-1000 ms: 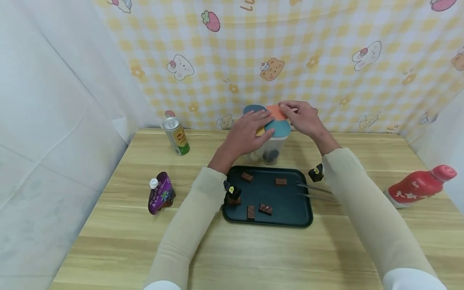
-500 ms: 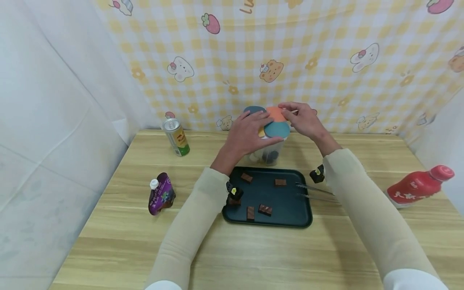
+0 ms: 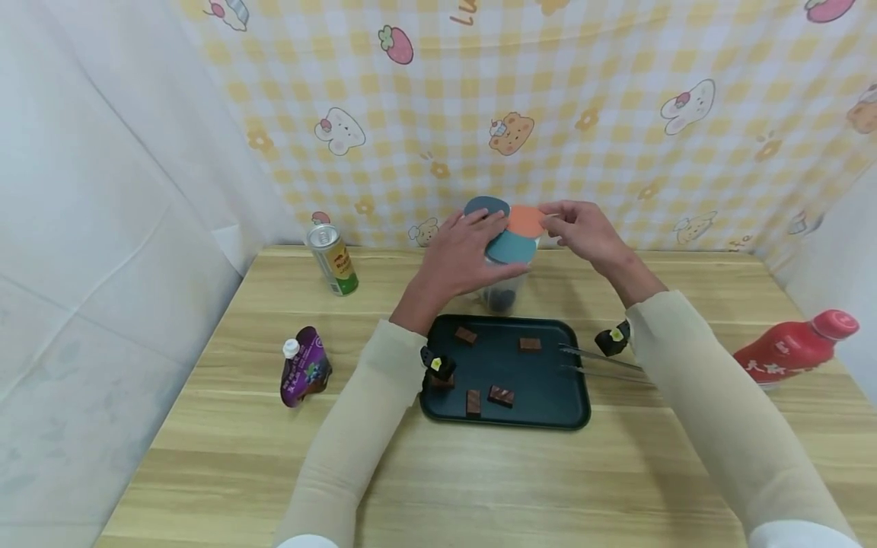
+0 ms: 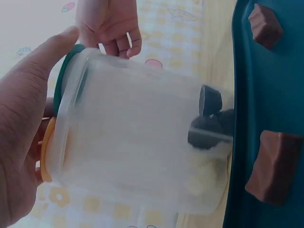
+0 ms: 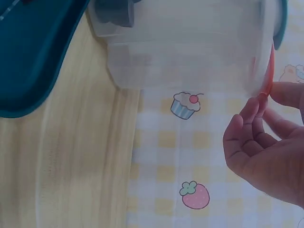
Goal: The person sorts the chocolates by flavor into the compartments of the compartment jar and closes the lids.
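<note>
A clear plastic storage container stands behind the tray, with dark pieces and pale pieces at its bottom. On top are a dark blue lid, a teal lid, an orange lid and a yellow lid, which the left hand hides in the head view. My left hand rests across the lids, fingers and thumb extended. With thumb and fingertips, my right hand pinches the orange lid's outer edge.
Before the container lies a dark green tray holding several chocolate pieces. Metal tongs overlap its right side. A can and a purple pouch are at left; a red bottle is at right. A patterned cloth hangs behind.
The container has turned a little, its teal lid swinging left and toward the tray. My right hand has moved slightly right and nearer, while the left stays over the lids.
</note>
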Demonstrator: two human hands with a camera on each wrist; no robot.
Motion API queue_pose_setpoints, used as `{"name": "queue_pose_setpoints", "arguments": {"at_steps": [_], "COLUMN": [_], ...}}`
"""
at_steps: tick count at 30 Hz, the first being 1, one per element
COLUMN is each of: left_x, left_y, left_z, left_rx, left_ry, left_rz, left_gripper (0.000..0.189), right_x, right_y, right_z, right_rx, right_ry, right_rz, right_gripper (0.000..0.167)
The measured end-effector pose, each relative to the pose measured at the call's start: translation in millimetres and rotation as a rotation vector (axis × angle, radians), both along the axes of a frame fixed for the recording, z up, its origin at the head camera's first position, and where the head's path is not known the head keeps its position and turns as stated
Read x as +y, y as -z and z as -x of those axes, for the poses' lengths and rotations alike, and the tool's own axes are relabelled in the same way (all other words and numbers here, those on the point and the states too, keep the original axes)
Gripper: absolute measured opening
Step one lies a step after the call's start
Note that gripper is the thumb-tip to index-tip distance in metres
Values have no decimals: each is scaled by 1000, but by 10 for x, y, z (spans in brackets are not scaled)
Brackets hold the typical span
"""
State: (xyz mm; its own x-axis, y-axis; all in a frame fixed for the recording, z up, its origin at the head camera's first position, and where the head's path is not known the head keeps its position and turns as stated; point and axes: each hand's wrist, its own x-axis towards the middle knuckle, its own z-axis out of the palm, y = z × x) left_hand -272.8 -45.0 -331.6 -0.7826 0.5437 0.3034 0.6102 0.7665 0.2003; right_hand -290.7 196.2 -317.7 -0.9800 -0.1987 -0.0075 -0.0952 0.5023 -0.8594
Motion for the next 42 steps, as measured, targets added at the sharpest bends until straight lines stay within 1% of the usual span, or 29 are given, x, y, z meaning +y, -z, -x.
{"name": "queue_pose_setpoints", "arguments": {"at_steps": [2, 5, 7, 10, 14, 18, 21, 23, 25, 28, 30, 33, 36, 39, 42], "left_x": [19, 36, 38, 16, -56, -132, -173, -192, -201, -200, -198, -202, -214, -217, -214], "left_y": [-14, -44, -67, -94, -112, -112, -90, -65, -32, 12, 30, 37, 37, 46, 76], "left_z": [-2, -4, -7, -15, -21, -7, 12, 25, 38, 54, 59, 50, 35, 32, 36], "left_rx": [-11, -36, -57, -96, -149, -212, -251, -259, -245, -200, -175, -175, -188, -176, -136], "left_ry": [-9, -9, 4, 32, 68, 128, 174, 192, 204, 209, 208, 202, 200, 208, 220], "left_rz": [10, 39, 56, 60, 29, -38, -91, -116, -137, -142, -141, -144, -149, -153, -161], "left_gripper": [89, 84, 79, 74, 67, 61, 60, 60, 59, 62, 66, 69, 69, 69, 69], "right_x": [17, 42, 57, 68, 42, 27, 44, 54, 61, 64, 62, 53, 47, 55, 72], "right_y": [-10, -22, -28, -32, -43, -50, -43, -24, 0, 34, 56, 101, 151, 187, 200], "right_z": [-35, -85, -124, -200, -329, -432, -487, -503, -500, -464, -423, -353, -294, -261, -255], "right_rx": [-16, -32, -42, -79, -122, -98, -24, 76, 195, 355, 418, 453, 436, 425, 463], "right_ry": [7, -3, -18, -56, -116, -173, -190, -184, -179, -210, -262, -341, -399, -429, -437], "right_rz": [7, 21, 39, 77, 86, 38, -31, -95, -150, -216, -265, -341, -381, -401, -438], "right_gripper": [45, 43, 40, 38, 37, 34, 31, 31, 34, 47, 60, 74, 81, 82, 82]}}
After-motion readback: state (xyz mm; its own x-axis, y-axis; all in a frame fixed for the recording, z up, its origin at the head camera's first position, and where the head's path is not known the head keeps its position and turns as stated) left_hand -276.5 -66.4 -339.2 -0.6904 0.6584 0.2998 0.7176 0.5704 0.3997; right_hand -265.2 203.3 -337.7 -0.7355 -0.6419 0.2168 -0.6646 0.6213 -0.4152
